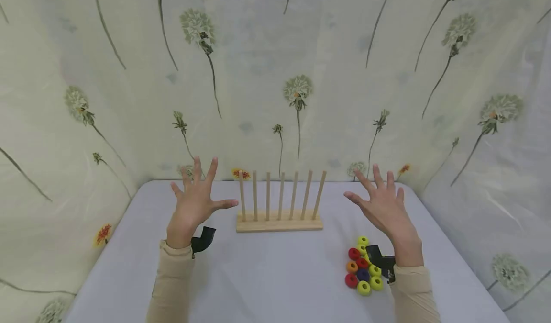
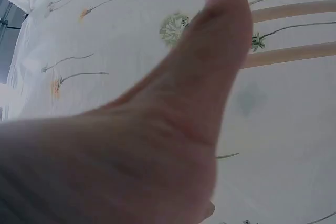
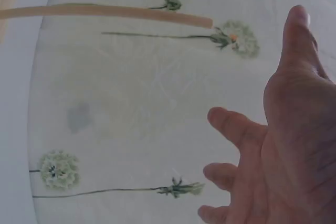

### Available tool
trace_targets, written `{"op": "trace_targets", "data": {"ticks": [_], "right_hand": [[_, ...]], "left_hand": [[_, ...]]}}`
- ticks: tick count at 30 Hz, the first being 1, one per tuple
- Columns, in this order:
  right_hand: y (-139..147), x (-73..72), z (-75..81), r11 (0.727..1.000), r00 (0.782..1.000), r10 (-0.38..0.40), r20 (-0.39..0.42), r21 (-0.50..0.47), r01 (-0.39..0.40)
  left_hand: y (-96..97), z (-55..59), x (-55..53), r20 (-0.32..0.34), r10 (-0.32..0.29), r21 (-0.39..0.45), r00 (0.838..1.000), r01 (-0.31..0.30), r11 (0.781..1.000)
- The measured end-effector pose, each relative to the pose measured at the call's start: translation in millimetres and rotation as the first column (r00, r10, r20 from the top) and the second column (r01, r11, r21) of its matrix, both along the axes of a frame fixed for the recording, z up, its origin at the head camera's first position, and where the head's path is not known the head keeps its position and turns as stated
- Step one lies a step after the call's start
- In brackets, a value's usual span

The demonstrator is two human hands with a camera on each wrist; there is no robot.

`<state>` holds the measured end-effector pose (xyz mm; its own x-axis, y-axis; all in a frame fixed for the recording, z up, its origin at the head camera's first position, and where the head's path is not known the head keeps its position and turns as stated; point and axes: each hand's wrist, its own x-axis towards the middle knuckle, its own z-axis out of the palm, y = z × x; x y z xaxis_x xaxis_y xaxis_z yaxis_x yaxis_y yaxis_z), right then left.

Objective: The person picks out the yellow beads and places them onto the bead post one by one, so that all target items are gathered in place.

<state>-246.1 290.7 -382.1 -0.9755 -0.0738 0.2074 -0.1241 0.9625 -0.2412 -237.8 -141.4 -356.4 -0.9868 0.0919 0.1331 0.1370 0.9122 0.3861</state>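
Both hands are raised over the table with fingers spread, holding nothing. My left hand (image 1: 194,206) is just left of a wooden rack (image 1: 280,225) with a row of several upright bare pegs; its thumb points toward the leftmost peg (image 1: 242,196). On the other side, my right hand (image 1: 385,208) hovers to the right of the rack, beyond a cluster of beads. The beads have holes and are yellow (image 1: 364,288), red (image 1: 351,280), orange (image 1: 351,266) and dark blue (image 1: 363,274). Part of the cluster is hidden behind the right wrist's black camera mount (image 1: 380,261).
A white-covered table (image 1: 267,280) lies under everything. Behind and at both sides hangs a pale curtain (image 1: 258,74) printed with dandelions. Another black mount (image 1: 204,239) sticks out from the left wrist, toward the rack.
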Motion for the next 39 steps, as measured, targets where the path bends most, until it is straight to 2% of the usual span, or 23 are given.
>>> {"op": "trace_targets", "data": {"ticks": [2,4,6,7,9,12,15,17,19,20,21,22,25,29,32,36,38,39], "right_hand": [[7,-1.2,2.7,0.999,0.999,0.044,0.014,-0.032,-0.043],[15,-1.6,5.2,0.993,0.995,0.092,0.028,-0.075,-0.09],[22,-2.6,5.7,0.981,0.988,0.152,0.033,-0.128,-0.147],[25,-3.3,5.3,0.972,0.983,0.184,0.028,-0.157,-0.177],[33,-3.9,3.4,0.951,0.971,0.237,0.017,-0.211,-0.228],[43,-3.5,-2.9,0.913,0.956,0.294,0.008,-0.297,-0.278],[54,-1.3,-12.5,0.882,0.95,0.312,0.012,-0.376,-0.285],[62,-0.4,-21.5,0.875,0.95,0.313,0.006,-0.391,-0.286],[72,0.3,-32.2,0.872,0.951,0.308,-0.001,-0.399,-0.283],[77,1.1,-38.1,0.874,0.953,0.304,-0.001,-0.398,-0.279],[83,2.2,-44.0,0.875,0.954,0.299,0.004,-0.4,-0.273],[88,3.7,-49.9,0.873,0.955,0.297,0.014,-0.41,-0.266],[102,9.1,-67.5,0.853,0.953,0.299,0.051,-0.462,-0.243],[118,17.9,-88.8,0.837,0.948,0.291,0.129,-0.514,-0.187],[127,23.6,-105.0,0.822,0.935,0.288,0.208,-0.554,-0.13],[135,29.1,-124.6,0.785,0.899,0.308,0.311,-0.617,-0.056],[138,31.6,-132.5,0.767,0.88,0.328,0.344,-0.641,-0.035],[139,32.8,-135.8,0.757,0.872,0.333,0.359,-0.653,-0.02]], "left_hand": [[-3.6,1.6,-3.4,0.019,-0.07,0.049,0.997,0.069,0.996],[-8.3,2.4,-7.2,0.036,-0.159,0.103,0.987,0.155,0.983],[-14.0,1.4,-12.4,0.052,-0.263,0.177,0.963,0.251,0.952],[-16.6,-0.4,-16.2,0.051,-0.319,0.218,0.946,0.301,0.928],[-21.8,-5.7,-25.1,0.044,-0.428,0.307,0.903,0.396,0.865],[-29.6,-17.7,-41.3,0.044,-0.572,0.46,0.819,0.491,0.74],[-37.0,-33.5,-57.1,0.051,-0.685,0.594,0.726,0.529,0.606],[-41.4,-47.7,-67.9,0.046,-0.743,0.668,0.668,0.532,0.52],[-45.3,-64.4,-77.8,0.037,-0.778,0.717,0.627,0.526,0.458],[-47.1,-73.5,-82.6,0.036,-0.79,0.738,0.612,0.516,0.434],[-48.3,-82.5,-86.8,0.037,-0.797,0.751,0.603,0.509,0.421],[-49.3,-91.2,-90.5,0.047,-0.796,0.759,0.603,0.497,0.421],[-48.9,-115.4,-98.9,0.088,-0.788,0.771,0.609,0.459,0.441],[-41.1,-139.2,-106.1,0.141,-0.781,0.776,0.609,0.422,0.469],[-33.6,-150.6,-108.7,0.176,-0.775,0.771,0.607,0.405,0.492],[-24.4,-161.4,-109.8,0.206,-0.769,0.778,0.605,0.376,0.504],[-20.0,-166.0,-109.8,0.222,-0.762,0.776,0.609,0.362,0.516],[-18.0,-168.6,-110.0,0.231,-0.754,0.769,0.615,0.359,0.528]]}}
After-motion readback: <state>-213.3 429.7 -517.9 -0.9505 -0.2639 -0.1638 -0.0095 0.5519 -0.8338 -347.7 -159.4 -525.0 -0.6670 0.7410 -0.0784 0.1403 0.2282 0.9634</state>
